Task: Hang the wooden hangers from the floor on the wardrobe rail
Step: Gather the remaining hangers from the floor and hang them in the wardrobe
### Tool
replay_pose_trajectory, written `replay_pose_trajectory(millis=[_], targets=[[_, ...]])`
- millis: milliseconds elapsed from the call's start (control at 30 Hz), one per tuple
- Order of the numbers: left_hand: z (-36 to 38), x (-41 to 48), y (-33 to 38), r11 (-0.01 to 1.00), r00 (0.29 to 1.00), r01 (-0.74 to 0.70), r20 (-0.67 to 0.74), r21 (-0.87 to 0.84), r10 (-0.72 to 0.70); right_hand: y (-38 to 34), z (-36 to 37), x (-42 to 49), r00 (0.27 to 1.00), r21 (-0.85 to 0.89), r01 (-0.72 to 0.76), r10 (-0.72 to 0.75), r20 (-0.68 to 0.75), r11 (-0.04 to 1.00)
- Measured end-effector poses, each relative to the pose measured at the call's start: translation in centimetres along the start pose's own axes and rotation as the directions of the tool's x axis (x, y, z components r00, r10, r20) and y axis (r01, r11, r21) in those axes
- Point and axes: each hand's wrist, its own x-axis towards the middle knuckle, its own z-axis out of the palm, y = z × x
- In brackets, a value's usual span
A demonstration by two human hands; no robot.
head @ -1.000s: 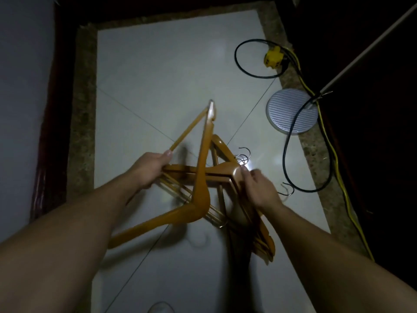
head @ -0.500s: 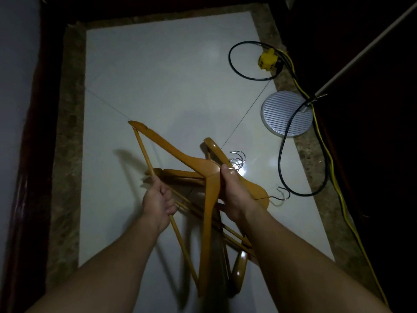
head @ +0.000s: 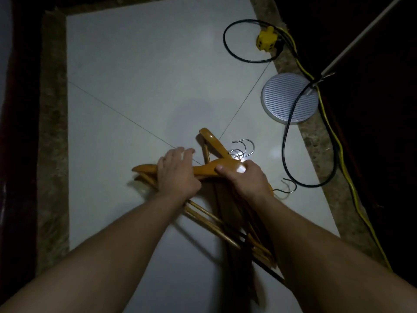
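Several wooden hangers (head: 209, 169) with metal hooks (head: 244, 146) lie bunched over the white tiled floor (head: 140, 86). My right hand (head: 243, 178) grips the bunch at the necks, just below the hooks, with the thumb over the top hanger. My left hand (head: 177, 173) lies over the hangers' left arms with its fingers stretched forward and relaxed. One more hook (head: 290, 185) sticks out to the right of my right wrist. The hangers' lower bars run down under my right forearm. The wardrobe rail is not in view.
A round ribbed lamp base (head: 290, 98) stands at the right with a pole (head: 361, 35) rising from it. A black cable (head: 286, 141) and a yellow cable (head: 338, 145) loop along the right border from a yellow plug adapter (head: 267, 39). Dark wood frames the floor.
The raised top hanger has come down onto the bunch. My left hand let go of its bar and now lies flat across the hangers. My right hand keeps its hold at the necks.
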Motion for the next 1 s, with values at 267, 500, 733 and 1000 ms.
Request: replay_pose_trajectory(millis=[267, 500, 733, 1000], targets=[[2.7, 2.5, 0.5, 0.973, 0.946, -0.206, 0.276, 0.106, 0.170, 1.9, 0.4, 0.5, 0.991, -0.037, -0.008, 0.013, 0.131, 0.999], [2.8, 2.2, 0.1, 0.951, 0.923, -0.301, 0.271, 0.070, 0.273, 2.4, 0.7, 0.8, 0.998, -0.278, 0.059, -0.067, -0.020, 0.959], [-0.9, 0.2, -0.7, 0.975, 0.923, -0.201, 0.314, -0.096, 0.221, 1.6, -2.3, -1.2, 0.960, -0.155, 0.064, -0.018, 0.279, 0.986], [-11.4, -1.8, 0.5, 0.961, 0.922, -0.164, 0.311, -0.221, 0.229, -3.2, -9.1, -6.5, 0.713, 0.135, -0.326, 0.150, 0.685, 0.936]])
